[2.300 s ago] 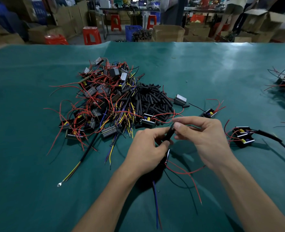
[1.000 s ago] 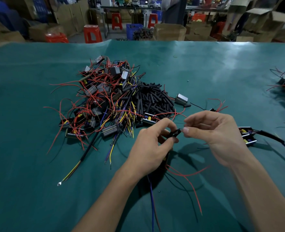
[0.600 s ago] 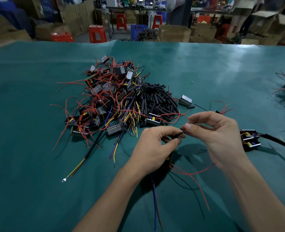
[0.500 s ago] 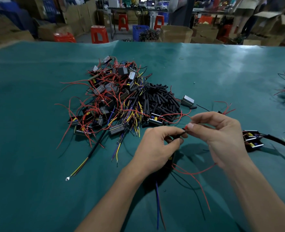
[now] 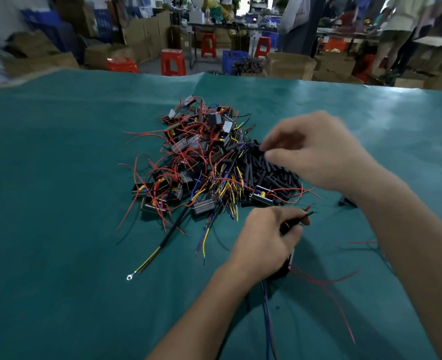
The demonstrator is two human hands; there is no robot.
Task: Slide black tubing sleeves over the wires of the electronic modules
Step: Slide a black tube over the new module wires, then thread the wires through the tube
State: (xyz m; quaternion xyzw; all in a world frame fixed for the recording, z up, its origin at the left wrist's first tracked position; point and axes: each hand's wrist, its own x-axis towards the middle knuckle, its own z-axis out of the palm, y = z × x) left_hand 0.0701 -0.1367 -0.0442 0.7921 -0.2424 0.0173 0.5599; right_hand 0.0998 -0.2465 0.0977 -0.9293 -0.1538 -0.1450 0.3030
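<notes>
green mat (image 5: 59,203) in a busy workshop: sleeves (image 5: 266,172) heaped beside tangled modules (image 5: 188,162), light, limp, likely best pinched mid-length. right hand (image 5: 316,149) hovers over them, fingers curled, grasp unclear; left hand (image 5: 264,242) grips a module's wires (image 5: 296,222).
</notes>
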